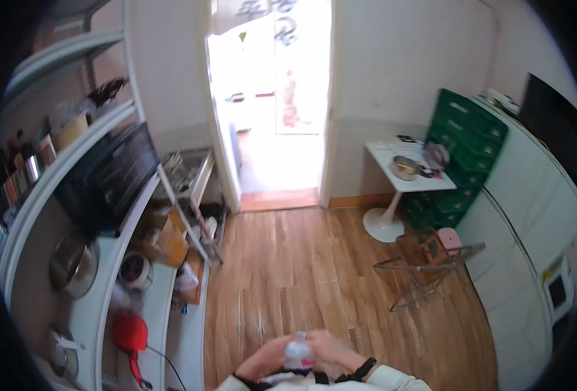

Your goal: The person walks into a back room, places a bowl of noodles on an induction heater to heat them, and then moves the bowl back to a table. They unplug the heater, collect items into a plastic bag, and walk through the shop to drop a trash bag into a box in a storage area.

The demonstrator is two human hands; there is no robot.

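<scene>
Both hands meet low in the middle of the head view, close to my body. Between them is a small clear, bottle-like plastic container (pixel 298 353) with a pink patch near its bottom. My left hand (pixel 270 356) is closed round its left side. At its upper right, my right hand (pixel 327 347) has its fingers curled against it; a black band circles that wrist. Blur hides the exact finger positions and the container's details.
Metal shelving (pixel 99 124) on the left holds a black oven (pixel 115 176), a steel pot (pixel 73 264) and a red hair dryer (pixel 130 332). Ahead is an open doorway (pixel 278 156). To the right are a white table (pixel 392 156), a folding chair (pixel 425 260), green crates (pixel 467 130) and white cabinets (pixel 516 221).
</scene>
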